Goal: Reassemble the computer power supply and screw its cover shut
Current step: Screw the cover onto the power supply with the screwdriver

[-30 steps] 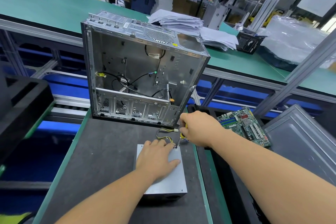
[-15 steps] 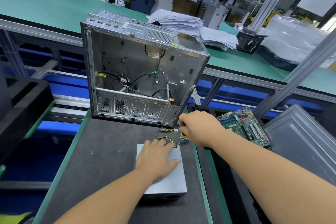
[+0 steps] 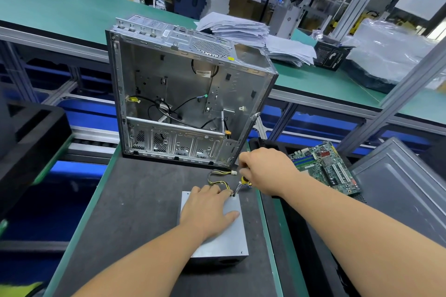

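- My left hand (image 3: pixel 209 210) lies flat on the lid of the grey sheet-metal power supply box (image 3: pixel 220 241), fingers straight and spread, thumb out to the right, pressing it down on the dark grey mat of the bench (image 3: pixel 135 212)
- The box sits near the right, green-trimmed edge of that mat, its near side facing me
- My right hand (image 3: pixel 264 171) is clenched round the yellow-and-black handle of a screwdriver (image 3: pixel 242 183); the metal shaft slants down and left, with its tip at the far right corner of the box lid, just beside my left fingertips
- A bundle of yellow and black wires with a small white plug (image 3: pixel 220 177) loops out from the far side of the box and lies on the mat between the box and the case
- Beyond it stands the open silver steel computer case (image 3: pixel 188 94), upright on the far part of the mat, its open side towards me with loose black cables inside
- To the right, past my right wrist, a green motherboard (image 3: pixel 323 166) lies in a black tray, and a grey metal side panel (image 3: pixel 400 181) rests just beside it
- Farther back, on the green-topped table (image 3: pixel 60 9), there is a heap of white papers (image 3: pixel 246 34) and a crumpled sheet of clear plastic wrap (image 3: pixel 391 53)
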